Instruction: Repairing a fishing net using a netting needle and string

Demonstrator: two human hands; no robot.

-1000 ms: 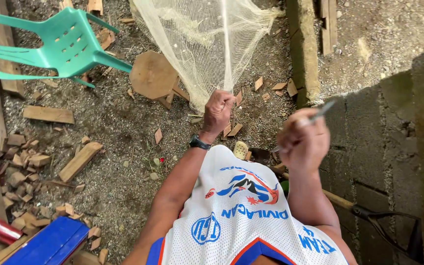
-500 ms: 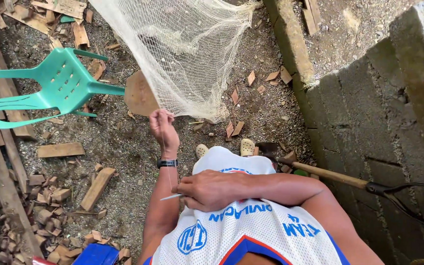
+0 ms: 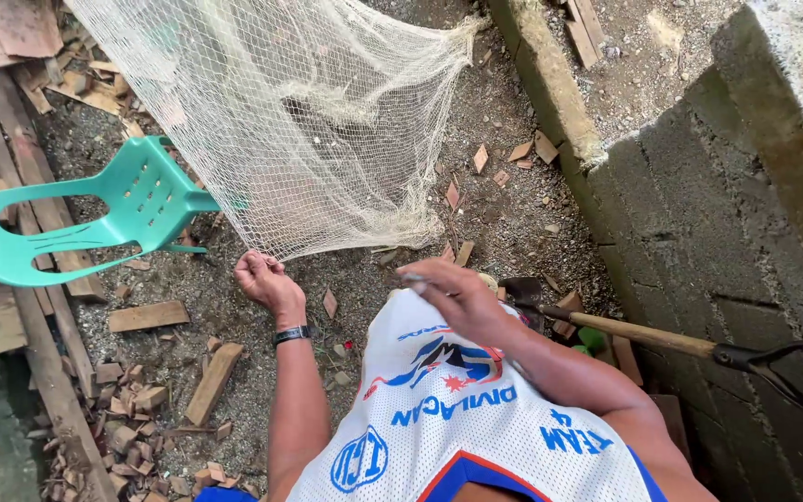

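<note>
Nearest to the camera is the person's white mesh shirt (image 3: 457, 418) with blue and red trim. The right hand (image 3: 453, 293) is in front of the chest, above the shirt. Its fingers are curved and point to the left, and a thin pale object sticks out at the fingertips, but it is blurred, so I cannot tell what it is or how firmly the hand holds it. The left hand (image 3: 269, 282) is stretched forward, with a black watch (image 3: 292, 335) on the wrist. Its fingers are closed and pinch the bottom edge of the net (image 3: 281, 121).

The net is pale and fine. It hangs down from the top of the picture and its lower edge ends just at the left hand, above the ground (image 3: 374, 279) of dirt and gravel. A part of the net is gathered into a thick bundle near its middle.

To the right of the person, a shovel (image 3: 662, 336) with a wooden handle lies beside the gray block wall (image 3: 727, 186), its dark blade close to the right hand. To the left, a green plastic chair (image 3: 95, 218) stands just beside the net. Small wood pieces (image 3: 141, 400) lie scattered on the ground at the left, and long planks (image 3: 39, 307) lie under the chair.
</note>
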